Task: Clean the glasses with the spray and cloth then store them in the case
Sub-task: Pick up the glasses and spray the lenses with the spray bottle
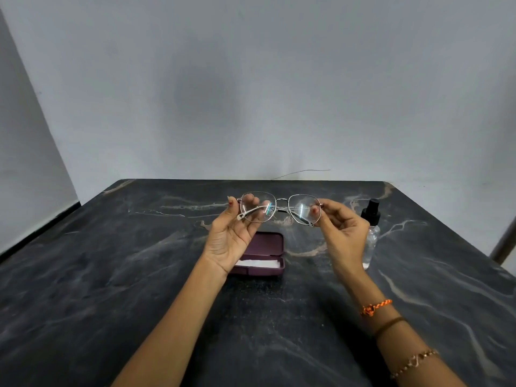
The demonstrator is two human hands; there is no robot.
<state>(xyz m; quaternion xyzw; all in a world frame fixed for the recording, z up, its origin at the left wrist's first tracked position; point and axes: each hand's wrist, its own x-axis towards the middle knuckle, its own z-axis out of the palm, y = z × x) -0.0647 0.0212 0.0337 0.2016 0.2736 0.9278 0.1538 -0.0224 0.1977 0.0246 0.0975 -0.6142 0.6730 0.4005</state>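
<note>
At frame centre you hold the glasses (280,208) above the table (111,275), left hand (231,236) and right hand (342,233) each pinching a lens edge. Below, the open case (265,244) contains a white cloth (258,263); the spray (370,233) stands right.

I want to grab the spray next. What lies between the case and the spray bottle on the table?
In the head view, bare table separates case from spray bottle; the right hand hovers above it.
</note>
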